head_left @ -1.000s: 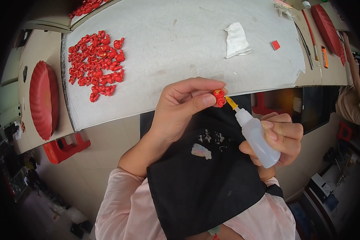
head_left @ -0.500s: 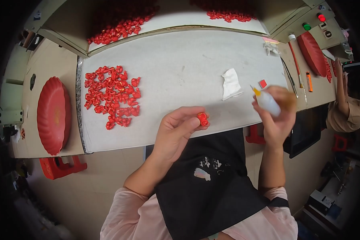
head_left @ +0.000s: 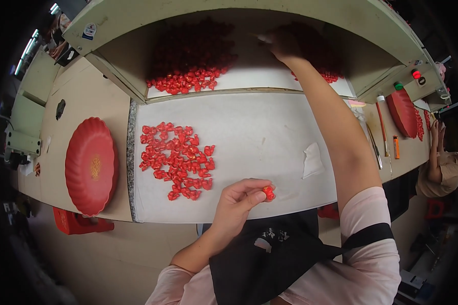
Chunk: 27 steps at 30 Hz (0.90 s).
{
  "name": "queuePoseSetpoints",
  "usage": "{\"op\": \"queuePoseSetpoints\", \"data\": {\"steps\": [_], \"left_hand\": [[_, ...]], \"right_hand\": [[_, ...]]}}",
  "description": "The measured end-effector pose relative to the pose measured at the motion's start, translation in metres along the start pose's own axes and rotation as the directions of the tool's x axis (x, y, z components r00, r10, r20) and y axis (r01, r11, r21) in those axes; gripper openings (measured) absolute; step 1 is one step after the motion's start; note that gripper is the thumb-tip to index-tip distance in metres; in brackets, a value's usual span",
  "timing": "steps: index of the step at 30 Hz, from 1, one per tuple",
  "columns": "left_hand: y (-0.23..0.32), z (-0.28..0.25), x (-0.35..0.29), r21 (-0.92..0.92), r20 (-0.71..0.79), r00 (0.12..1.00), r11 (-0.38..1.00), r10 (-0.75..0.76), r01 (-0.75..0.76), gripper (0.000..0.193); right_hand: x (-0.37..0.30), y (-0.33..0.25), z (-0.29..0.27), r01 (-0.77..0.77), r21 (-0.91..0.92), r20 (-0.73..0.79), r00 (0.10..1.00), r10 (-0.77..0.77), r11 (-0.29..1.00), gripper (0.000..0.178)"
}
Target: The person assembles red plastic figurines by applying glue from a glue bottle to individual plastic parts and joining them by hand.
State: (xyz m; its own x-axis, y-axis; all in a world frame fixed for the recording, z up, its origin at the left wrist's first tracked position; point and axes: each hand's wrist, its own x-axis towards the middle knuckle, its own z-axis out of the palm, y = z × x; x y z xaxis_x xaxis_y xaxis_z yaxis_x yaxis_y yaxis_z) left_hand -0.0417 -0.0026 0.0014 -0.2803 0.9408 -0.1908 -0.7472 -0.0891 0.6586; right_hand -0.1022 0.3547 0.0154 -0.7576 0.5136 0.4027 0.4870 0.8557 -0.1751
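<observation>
Red gloss catches the light in the left hand point(head_left: 240, 199), where I see, from my distant seat, thumb and fingers pinched together on a single figure point(head_left: 268, 193), lifted above the near edge of the white sheet point(head_left: 259, 127). The right hand point(head_left: 286, 47) reaches far ahead of it, deep into the shaded cabinet point(head_left: 122, 20), wrapped, as far as the gloom lets me judge, around a pale bottle point(head_left: 265, 38) whose narrow tip points away to the left.

Beyond and left of the left hand lies a loose cluster point(head_left: 175, 155) of similar red pieces, some touching, some just apart. Inside the cabinet sit two larger batches: one point(head_left: 188, 79) to the left of the right hand, the other point(head_left: 320, 58) beside and beneath its wrist, both half lost in shadow. A white cloth point(head_left: 313, 160) rests to the right of the left hand, below the right forearm.

I judge the work well short of complete: the held piece is not yet set down, and dozens lie about the hands (which of them are finished, I cannot tell from here). Far left of both hands stands a red dish point(head_left: 81, 152), gold-marked inside.
</observation>
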Motion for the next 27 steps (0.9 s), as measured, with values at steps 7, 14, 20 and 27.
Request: {"op": "queuePoseSetpoints", "data": {"steps": [7,14,20,27], "left_hand": [[0.001,0.000,0.003,0.035,-0.031,0.999,0.999,0.030,-0.029,0.020],[-0.009,-0.003,0.005,-0.079,-0.050,0.993,0.991,0.103,-0.107,0.021],[-0.033,0.012,0.005,0.034,0.023,0.996,0.996,0.085,-0.086,0.020],[-0.049,0.025,-0.005,0.227,0.144,0.953,0.929,0.266,-0.294,0.020]], "right_hand": [[-0.001,0.008,0.003,0.090,0.015,0.063,0.994,-0.091,0.996,0.027],[-0.151,-0.060,-0.099,-0.132,0.720,0.106,0.991,0.080,0.681,0.011],[-0.277,-0.109,-0.140,-0.358,0.852,0.228,0.910,0.345,0.382,0.011],[-0.310,-0.124,-0.143,-0.217,0.768,0.009,0.944,0.329,0.602,0.017]]}}
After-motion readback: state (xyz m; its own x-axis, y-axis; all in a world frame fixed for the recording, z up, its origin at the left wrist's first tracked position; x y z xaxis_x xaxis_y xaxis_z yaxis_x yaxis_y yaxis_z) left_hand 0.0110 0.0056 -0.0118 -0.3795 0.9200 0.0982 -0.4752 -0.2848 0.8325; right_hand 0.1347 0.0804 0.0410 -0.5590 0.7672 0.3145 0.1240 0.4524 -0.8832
